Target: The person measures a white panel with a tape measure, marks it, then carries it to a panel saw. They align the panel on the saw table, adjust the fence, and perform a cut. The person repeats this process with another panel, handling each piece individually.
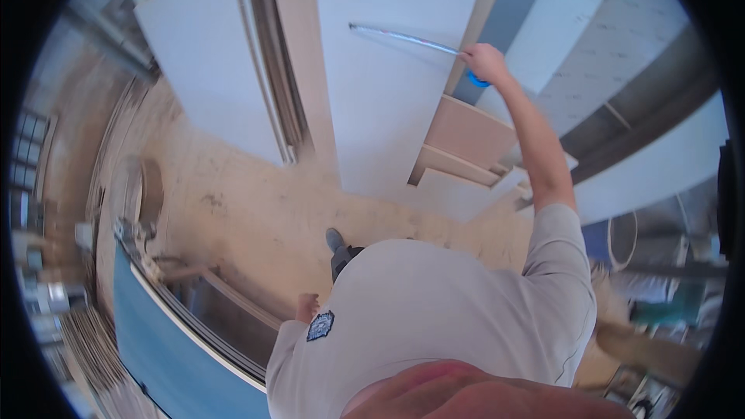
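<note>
Pale shirt right up close! Far right, the right grip is closed on a tape measure, blade stretched leftward over a white panel. Near left, the left grip hangs low; open or closed, I can't tell.

Workshop: large white panels standing, stacked sheets at left, scuffed tan floor.

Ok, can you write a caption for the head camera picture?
Right hand holding a tape measure, its blade out over a white board.
</note>
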Available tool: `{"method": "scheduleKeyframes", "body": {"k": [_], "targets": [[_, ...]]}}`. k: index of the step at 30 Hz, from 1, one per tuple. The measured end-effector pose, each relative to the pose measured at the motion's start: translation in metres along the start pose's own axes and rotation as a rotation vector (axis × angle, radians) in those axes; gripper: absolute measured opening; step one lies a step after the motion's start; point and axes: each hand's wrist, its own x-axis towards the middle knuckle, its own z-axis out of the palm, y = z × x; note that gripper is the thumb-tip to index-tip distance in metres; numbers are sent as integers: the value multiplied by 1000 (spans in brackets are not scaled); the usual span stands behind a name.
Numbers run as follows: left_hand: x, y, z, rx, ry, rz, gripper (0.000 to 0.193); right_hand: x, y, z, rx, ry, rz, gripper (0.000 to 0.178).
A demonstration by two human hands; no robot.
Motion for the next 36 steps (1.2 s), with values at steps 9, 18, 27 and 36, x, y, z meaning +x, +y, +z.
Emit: {"method": "scheduleKeyframes", "body": {"k": [9,18,27,36], "targets": [[4,104,97,-438,214,111,20,60,-64,-1,56,68,16,30],[-81,-30,125,681,270,434,29,17,73,-24,-201,324,-43,30],[-69,-48,105,511,318,381,35,10,81,-20,-205,352,-66,29],[-34,-24,115,734,271,448,30,11,117,-15,-106,286,-27,31]]}}
